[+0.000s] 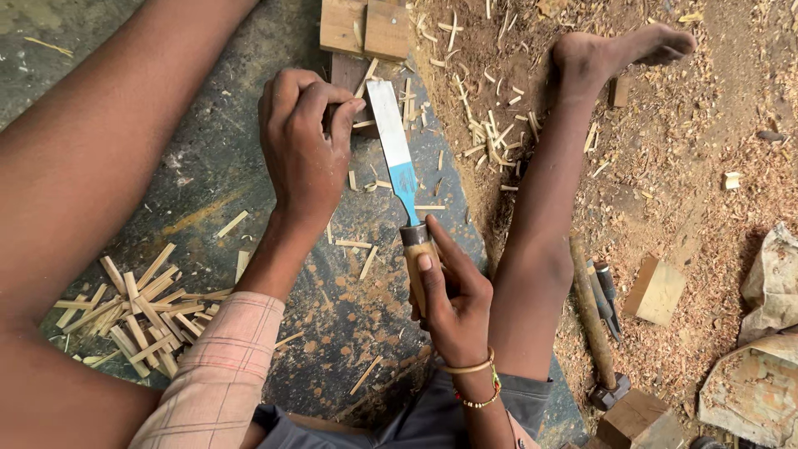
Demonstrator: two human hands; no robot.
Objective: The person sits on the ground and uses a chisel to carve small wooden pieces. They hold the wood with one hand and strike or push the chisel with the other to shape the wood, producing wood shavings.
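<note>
The right hand (453, 303) is gripping the wooden handle of a flat steel chisel (397, 158), its blade partly blue. Just left of the blade's tip, the left hand (303, 137) is pinching shut on 1 small wood piece (359, 125), mostly hidden. The fingertips could be getting nicked if the chisel slips. Left of the chisel, pale slivers (145, 312) are lying piled

Steel-grey chisel (397, 154) with blue band, tan handle; pink checked sleeve (218, 374).
</note>
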